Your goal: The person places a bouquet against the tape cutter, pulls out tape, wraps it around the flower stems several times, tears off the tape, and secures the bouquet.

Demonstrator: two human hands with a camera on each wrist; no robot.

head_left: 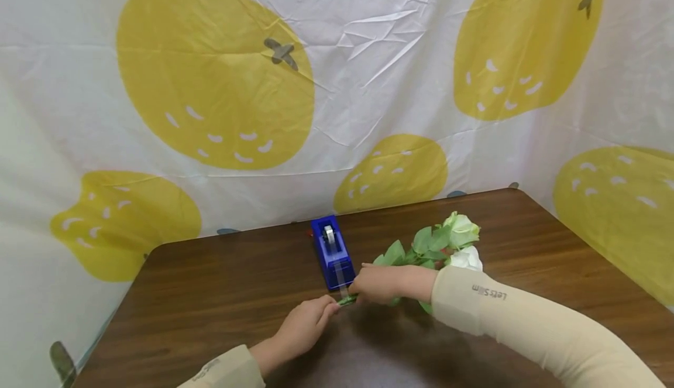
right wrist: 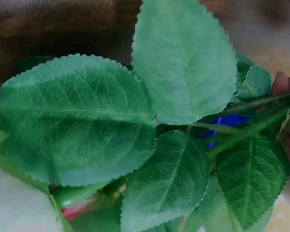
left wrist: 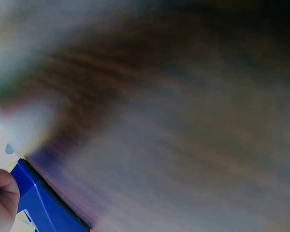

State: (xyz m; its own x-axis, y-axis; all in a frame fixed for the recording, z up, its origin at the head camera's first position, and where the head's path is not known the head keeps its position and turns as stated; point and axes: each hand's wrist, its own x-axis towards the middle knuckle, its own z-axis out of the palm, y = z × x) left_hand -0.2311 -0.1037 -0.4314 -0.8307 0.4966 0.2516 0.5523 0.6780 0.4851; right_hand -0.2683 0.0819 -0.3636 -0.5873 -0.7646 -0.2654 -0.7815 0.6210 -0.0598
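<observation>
A bunch of artificial-looking roses lies across the right side of the table, with pale blooms (head_left: 463, 231) and green leaves (right wrist: 183, 63) pointing away from the hands. My right hand (head_left: 381, 284) grips the green stems (head_left: 347, 301) near their lower part. At the cut end, the fingertips of my left hand (head_left: 302, 326) pinch the stems. A clear strip of tape (head_left: 341, 285) stretches from the blue tape dispenser (head_left: 322, 254) down to the stems between both hands. Leaves fill most of the right wrist view; the left wrist view is largely blurred.
The brown wooden table (head_left: 221, 282) has its back edge just behind the dispenser. A white cloth (head_left: 358, 83) printed with yellow fruit hangs behind and at both sides. Something small and red (head_left: 310, 233) shows beside the dispenser's left edge.
</observation>
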